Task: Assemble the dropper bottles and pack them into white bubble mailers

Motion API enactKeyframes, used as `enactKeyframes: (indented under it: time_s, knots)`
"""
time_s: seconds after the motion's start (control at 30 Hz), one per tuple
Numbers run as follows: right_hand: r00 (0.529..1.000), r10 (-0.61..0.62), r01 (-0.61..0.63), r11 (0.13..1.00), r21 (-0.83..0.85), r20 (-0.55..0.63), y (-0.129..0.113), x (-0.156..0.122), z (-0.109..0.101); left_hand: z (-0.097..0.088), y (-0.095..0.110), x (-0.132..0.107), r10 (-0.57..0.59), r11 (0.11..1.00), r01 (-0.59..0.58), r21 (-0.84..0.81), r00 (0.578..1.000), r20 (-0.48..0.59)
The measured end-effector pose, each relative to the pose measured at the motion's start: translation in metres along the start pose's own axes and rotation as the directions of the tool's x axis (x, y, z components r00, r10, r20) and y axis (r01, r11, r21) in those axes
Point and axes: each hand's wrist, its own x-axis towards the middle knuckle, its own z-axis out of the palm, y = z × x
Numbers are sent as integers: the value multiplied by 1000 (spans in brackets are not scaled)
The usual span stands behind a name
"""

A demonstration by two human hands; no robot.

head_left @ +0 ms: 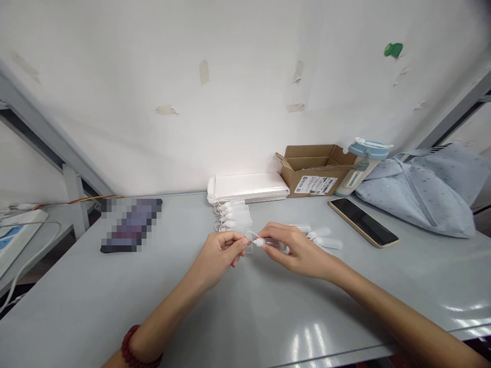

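Observation:
My right hand (288,246) is closed round a small clear dropper bottle (273,245) with a white pointed tip, which faces left. At that tip, the fingers of my left hand (227,249) are pinched together; what they grip is too small to make out. Close behind my left hand, a row of similar white-tipped bottles (237,214) lies side by side. More loose bottles (326,241) lie just past my right hand, which partly hides some of them. A clear piece under my left fingertips is mostly covered.
A stack of white envelopes (249,186) lies against the wall, beside an open cardboard box (316,171) and a blue-lidded tumbler (360,166). At the right are a phone (362,221) and a light blue fabric bag (418,194). A blurred-out item (132,225) and a power strip (19,237) are at the left.

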Motion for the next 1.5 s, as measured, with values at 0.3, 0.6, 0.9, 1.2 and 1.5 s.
enactKeyframes:
  time_s: [0.3, 0.6, 0.9, 1.2, 1.5]
  knots:
    - [999, 27, -25, 999, -34, 46, 1, -1, 3, 2, -2, 0, -11, 1000, 12, -13, 1000, 29]
    - [998, 25, -24, 1000, -13, 49, 0, 0, 3, 2, -5, -1, -17, 1000, 18, -7, 998, 58]
    - [969, -190, 182, 981, -65, -155, 14, -2, 11, -11, -3, 1, -11, 1000, 10, -27, 1000, -29]
    - [945, -277, 241, 950, -200, -173, 18, -1, 20, -15, -2, 2, -69, 997, 70, -26, 997, 34]
    - [933, -261, 225, 960, -163, -248, 33, 3, 23, -43, 3, 6, -87, 995, 88, 50, 996, -16]
